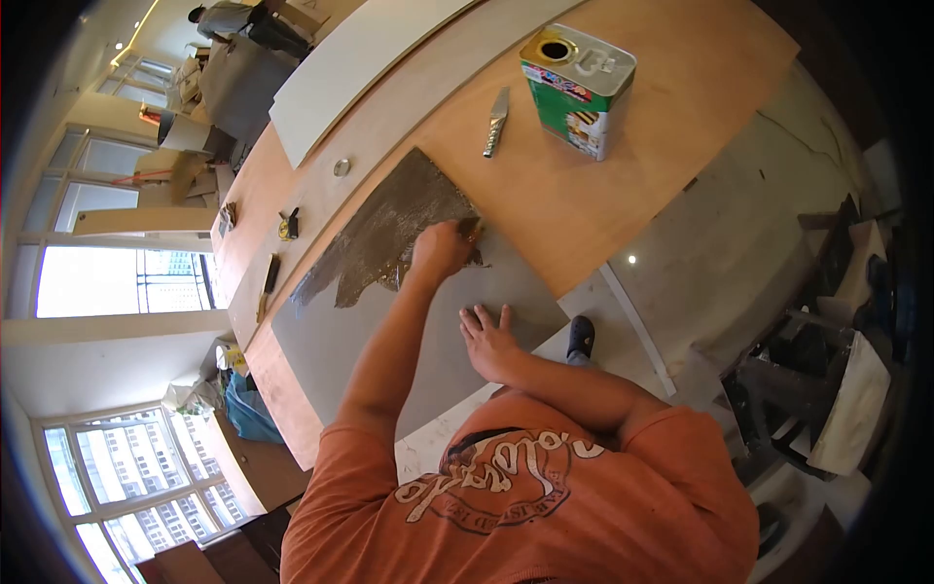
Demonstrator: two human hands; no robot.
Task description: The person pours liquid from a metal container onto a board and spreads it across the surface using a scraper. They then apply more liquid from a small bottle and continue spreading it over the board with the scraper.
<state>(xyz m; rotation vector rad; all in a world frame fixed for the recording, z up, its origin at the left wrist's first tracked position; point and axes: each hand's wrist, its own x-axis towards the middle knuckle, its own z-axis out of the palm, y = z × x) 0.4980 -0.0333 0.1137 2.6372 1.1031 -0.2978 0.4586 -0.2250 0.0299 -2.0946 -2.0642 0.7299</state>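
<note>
My left hand [443, 250] is closed round a small scraper [474, 231], partly hidden by the fingers, at the right edge of a brown wet coating [389, 219]. That coating covers the upper part of a grey sheet [341, 355], with an uneven lower border. My right hand [489, 346] lies on the bare grey part, fingers spread, holding nothing. Beyond the sheet, a putty knife [497, 124] rests on the wooden board [671, 117], beside an upright green and white metal can [574, 107] with an open round mouth.
Pale panels [341, 78] lie at the far side. A tape measure [288, 225], a utility knife [268, 287] and a small round item [341, 167] lie to the left. Another person [255, 24] bends at the upper left. A dark frame [793, 389] stands right.
</note>
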